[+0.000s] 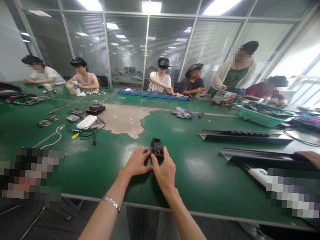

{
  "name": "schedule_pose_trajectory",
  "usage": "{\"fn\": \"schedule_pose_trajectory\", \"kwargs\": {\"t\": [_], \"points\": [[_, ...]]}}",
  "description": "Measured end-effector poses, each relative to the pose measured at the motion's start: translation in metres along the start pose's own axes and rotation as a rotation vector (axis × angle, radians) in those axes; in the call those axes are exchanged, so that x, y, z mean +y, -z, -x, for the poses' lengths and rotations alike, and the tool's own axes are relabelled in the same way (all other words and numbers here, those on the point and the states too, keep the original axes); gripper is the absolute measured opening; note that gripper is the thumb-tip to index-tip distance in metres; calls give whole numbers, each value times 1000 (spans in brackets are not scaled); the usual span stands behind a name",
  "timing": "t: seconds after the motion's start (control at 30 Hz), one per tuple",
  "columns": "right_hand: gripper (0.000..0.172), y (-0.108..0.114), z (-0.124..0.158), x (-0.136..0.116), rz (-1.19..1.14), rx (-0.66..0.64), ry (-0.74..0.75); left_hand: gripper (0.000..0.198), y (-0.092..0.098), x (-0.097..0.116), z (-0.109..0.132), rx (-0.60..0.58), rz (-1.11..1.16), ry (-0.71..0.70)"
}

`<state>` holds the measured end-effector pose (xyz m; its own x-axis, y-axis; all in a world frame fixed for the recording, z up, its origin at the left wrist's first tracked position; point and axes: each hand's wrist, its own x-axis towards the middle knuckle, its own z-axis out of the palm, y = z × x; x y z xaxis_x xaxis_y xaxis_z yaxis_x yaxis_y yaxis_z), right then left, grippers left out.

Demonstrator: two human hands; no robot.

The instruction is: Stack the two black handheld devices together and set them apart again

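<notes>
Both hands meet on a small black device (157,148) lying on the green desk (200,175): the left hand (138,162) closes its grip on the near left edge, and the right hand (165,171) pinches the near right side with thumb and fingers. It looks like a rigid, light plastic block, probably smooth-sided, so the long edges seem the safest hold. Well off to the left of the hands lie a white box (86,122) with black cables (92,133), and far to the right a long black tray (244,136).
</notes>
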<state>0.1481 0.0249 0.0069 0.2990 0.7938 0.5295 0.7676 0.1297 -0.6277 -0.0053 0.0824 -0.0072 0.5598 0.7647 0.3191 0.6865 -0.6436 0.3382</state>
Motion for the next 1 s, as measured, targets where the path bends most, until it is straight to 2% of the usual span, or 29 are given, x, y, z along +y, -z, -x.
{"fn": "schedule_pose_trajectory", "kwargs": {"t": [0.13, 0.33, 0.63, 1.0], "points": [[72, 11, -4, 3, -4, 49, 4, 72, -1, -2, 0, -20, -3, 15], [74, 27, -11, 20, 17, 100, -29, 91, 0, 0, 0, -7, 14, 14], [69, 25, -11, 51, 71, 63, -25, 80, -1, 4, -1, -28, -37, 42], [68, 18, -8, 59, 91, 8, -47, 72, 3, 6, -1, -30, -48, 24]]}}
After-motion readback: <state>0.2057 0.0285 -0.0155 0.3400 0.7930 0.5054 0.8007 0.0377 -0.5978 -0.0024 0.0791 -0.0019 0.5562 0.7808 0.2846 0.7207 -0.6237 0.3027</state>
